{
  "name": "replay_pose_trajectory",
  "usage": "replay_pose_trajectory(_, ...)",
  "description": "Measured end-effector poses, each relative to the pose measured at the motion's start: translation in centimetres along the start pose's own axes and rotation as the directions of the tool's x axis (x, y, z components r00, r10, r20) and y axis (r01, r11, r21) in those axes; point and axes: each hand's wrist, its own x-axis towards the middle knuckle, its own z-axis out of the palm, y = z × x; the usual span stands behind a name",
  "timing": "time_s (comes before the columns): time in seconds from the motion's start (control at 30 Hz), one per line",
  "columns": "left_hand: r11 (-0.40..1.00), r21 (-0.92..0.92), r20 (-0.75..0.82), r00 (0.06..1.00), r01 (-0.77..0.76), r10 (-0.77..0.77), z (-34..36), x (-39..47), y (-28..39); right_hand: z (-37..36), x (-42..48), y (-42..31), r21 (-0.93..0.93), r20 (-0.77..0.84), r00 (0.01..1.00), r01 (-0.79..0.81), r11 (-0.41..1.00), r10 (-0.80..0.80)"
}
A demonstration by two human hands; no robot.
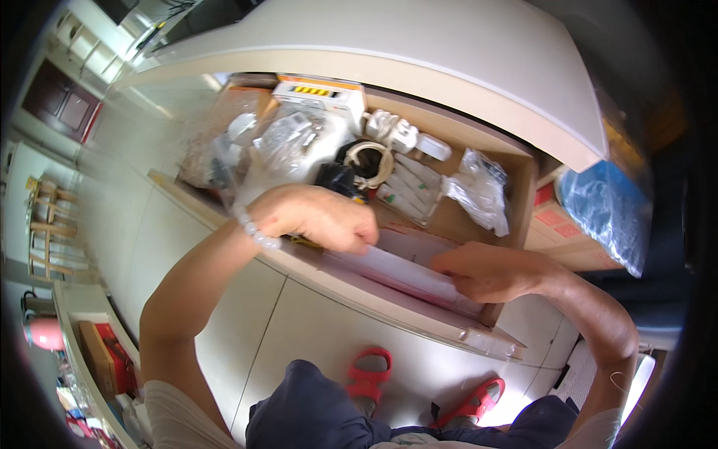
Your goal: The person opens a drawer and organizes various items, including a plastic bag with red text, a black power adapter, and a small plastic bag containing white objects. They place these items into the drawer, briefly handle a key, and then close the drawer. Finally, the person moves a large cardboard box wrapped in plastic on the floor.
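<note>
An open wooden drawer [519,224] lies before me, with a flat whitish-pink sheet or packet [412,272] along its front. My left hand [322,219], a beaded bracelet at its wrist, pinches the packet's left end. At the other end my right hand [496,275] has its fingers closed on the same packet. Beyond my hands are a clear pack of white tubes [412,188], a coiled cream cable [387,165], a black bundle [336,178] and a crumpled clear plastic bag [479,188]. The packet's lower part is hidden inside the drawer.
A pale countertop [392,33] overhangs the drawer's back. White adapters [392,130], a white-and-orange box [320,95] and blurred plastic bags [286,134] fill the rear and left. A cardboard box [566,230] and blue plastic bag [608,207] stand right. Tiled floor [303,325] lies below.
</note>
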Motion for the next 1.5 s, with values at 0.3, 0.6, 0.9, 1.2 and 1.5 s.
replay_pose_trajectory(0.3, 0.994, 0.038, -0.168, 0.981, 0.102, -0.095, 1.1, 0.3, 0.0, 1.7, 0.6, -3.1, -0.324, -0.286, 0.936, -0.296, 0.899, 0.205)
replay_pose_trajectory(0.6, 0.993, 0.082, -0.644, 0.755, -0.086, 0.118, 1.8, -4.4, 3.5, 2.6, 2.8, -0.4, -0.520, -0.199, 0.978, -0.154, 0.840, 0.057)
replay_pose_trajectory(0.9, 0.982, 0.151, -0.490, 0.855, -0.111, 0.172, 6.1, -4.8, 7.4, 2.1, 3.1, -1.5, -0.517, -0.097, 0.989, -0.146, 0.844, 0.111)
replay_pose_trajectory(1.2, 0.953, 0.281, -0.512, 0.822, -0.117, 0.252, 6.0, -3.9, 6.0, -6.0, 3.3, -10.9, -0.493, -0.220, 0.972, -0.032, 0.870, -0.089)
replay_pose_trajectory(1.5, 0.909, 0.359, -0.730, 0.543, -0.211, 0.415, 7.3, -2.7, 5.6, -6.1, 16.3, -10.7, -0.865, -0.427, 0.751, -0.175, 0.471, -0.504)
